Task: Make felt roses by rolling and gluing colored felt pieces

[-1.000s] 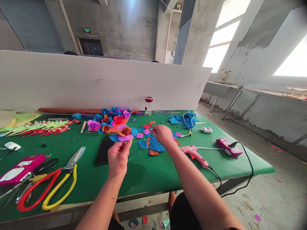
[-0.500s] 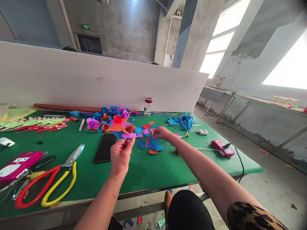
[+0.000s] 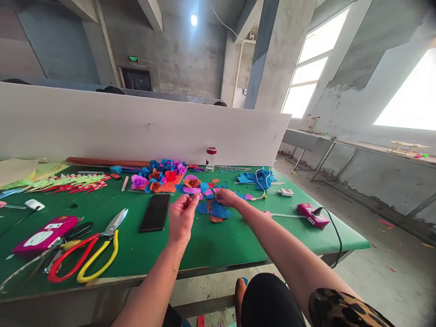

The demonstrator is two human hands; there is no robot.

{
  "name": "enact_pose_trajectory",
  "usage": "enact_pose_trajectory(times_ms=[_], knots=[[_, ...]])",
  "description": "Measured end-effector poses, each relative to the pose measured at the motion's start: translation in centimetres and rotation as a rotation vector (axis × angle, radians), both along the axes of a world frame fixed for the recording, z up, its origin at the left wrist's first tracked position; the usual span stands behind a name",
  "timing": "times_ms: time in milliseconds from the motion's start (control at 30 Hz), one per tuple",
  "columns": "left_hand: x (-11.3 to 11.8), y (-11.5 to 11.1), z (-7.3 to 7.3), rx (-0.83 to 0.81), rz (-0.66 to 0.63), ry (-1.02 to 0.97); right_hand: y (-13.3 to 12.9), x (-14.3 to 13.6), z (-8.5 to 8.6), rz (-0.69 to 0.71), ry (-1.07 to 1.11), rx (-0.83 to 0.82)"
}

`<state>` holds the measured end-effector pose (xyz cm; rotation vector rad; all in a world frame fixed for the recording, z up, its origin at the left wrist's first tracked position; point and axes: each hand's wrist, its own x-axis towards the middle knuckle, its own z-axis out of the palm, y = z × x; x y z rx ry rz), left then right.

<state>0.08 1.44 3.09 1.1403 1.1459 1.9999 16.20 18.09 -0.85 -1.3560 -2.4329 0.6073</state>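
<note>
the left hand [image 3: 182, 215] pinches a flower [image 3: 191, 182] above the green table [image 3: 218, 247]. the right hand [image 3: 225, 197] is at the paper bits [image 3: 220, 210]; i can't see if its bent fingers grip one. a phone [image 3: 155, 213] lies near the left hand.

Flower [image 3: 191, 182] in left grip [image 3: 182, 215] — right grip [image 3: 226, 197], contents unclear.
</note>
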Motion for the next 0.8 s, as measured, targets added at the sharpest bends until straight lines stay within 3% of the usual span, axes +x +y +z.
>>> enact_pose_trajectory(times_ms=[100,300,433,567,700,800], knots=[[0.3,0.0,0.2,-0.019,-0.081,-0.019,0.3,0.9,0.2,-0.092,0.146,-0.072],[0.5,0.8,0.1,-0.083,-0.041,-0.021,-0.7,3.0,2.1,-0.301,0.626,-0.257],[1.0,1.2,0.1,-0.134,-0.003,-0.054,-4.1,3.0,3.3,-0.3,1.0,-0.352],[2.8,1.0,0.1,-0.174,-0.102,-0.07,-8.6,1.2,3.1,-0.281,1.276,-0.417],[3.8,0.9,0.0,-0.185,-0.127,-0.124,-12.4,-0.4,2.1,-0.258,1.383,-0.49],[2.5,0.9,0.3,-0.222,-0.136,-0.12,-13.8,1.6,1.6,-0.229,1.308,-0.399]])
